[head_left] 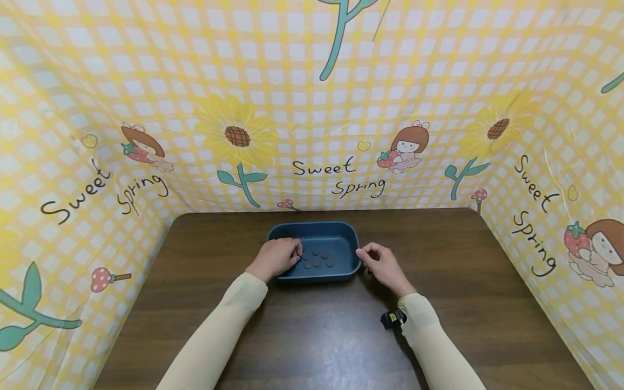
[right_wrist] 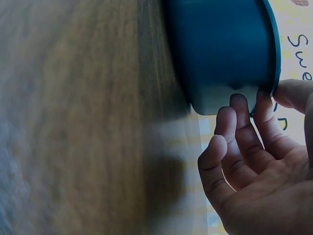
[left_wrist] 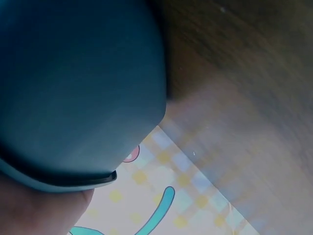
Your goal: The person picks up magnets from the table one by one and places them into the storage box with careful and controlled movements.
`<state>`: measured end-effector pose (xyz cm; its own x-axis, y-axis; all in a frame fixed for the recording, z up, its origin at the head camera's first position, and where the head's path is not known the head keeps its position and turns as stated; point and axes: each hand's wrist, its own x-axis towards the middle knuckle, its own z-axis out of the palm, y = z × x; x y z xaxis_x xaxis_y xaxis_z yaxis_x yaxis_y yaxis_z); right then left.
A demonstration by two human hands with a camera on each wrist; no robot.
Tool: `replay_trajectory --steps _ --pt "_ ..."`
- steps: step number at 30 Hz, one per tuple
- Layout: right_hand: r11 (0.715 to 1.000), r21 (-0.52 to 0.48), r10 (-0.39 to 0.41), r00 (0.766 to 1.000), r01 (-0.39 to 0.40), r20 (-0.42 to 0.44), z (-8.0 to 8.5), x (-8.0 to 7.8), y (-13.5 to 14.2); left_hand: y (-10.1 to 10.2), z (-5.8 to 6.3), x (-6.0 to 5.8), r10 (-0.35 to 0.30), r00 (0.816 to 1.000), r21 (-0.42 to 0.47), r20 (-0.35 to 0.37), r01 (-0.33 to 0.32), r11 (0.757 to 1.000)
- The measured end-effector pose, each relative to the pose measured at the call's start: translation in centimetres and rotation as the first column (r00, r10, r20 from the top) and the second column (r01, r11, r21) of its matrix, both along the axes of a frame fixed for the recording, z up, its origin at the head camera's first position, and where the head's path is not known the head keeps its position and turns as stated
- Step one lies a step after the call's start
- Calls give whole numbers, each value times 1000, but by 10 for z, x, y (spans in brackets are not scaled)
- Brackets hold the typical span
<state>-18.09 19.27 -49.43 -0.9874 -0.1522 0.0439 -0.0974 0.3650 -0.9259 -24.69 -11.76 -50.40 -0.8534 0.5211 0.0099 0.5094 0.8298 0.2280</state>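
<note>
A dark blue rectangular tray [head_left: 333, 238] with rounded corners sits on the table, and several small, dark brown, coin-like discs [head_left: 316, 264] lie flat on its bottom. Over its left end reaches my left hand [head_left: 275, 257], curled fingers down beside the discs. I cannot tell whether those fingers hold a disc. In the left wrist view the tray's outer wall [left_wrist: 83, 98] covers most of this hand. My right hand [head_left: 385, 265] pinches the right rim between thumb and forefinger. Its other fingers [right_wrist: 226, 120] are spread, bent loosely, below the rim along the outer wall.
The brown wooden table [head_left: 317, 336] extends around the tray. A yellow checked cloth [head_left: 312, 108] with flowers and lettering encloses its back and both sides. A black device [head_left: 392, 318] is strapped at the right wrist, below the sleeve.
</note>
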Motion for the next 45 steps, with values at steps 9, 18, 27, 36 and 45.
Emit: replay_trajectory --steps 9,18,27,36,45 --pt "1000 1 10 1000 -10 -8 -3 -2 1 2 -3 0 19 999 -49 -39 -21 999" --pt "1000 1 7 1000 -7 -17 -1 0 1 4 -3 0 27 1000 -76 -9 -27 997" --pt "1000 -6 -29 999 29 -19 -21 -10 1 4 -5 2 20 999 -89 -46 -24 996" --pt "998 24 -50 998 51 -48 -42 -20 8 4 -5 1 12 999 -79 -48 -16 997" --pt "996 68 -45 997 49 -55 -39 -20 9 4 0 1 24 998 -1 -61 -24 1000"
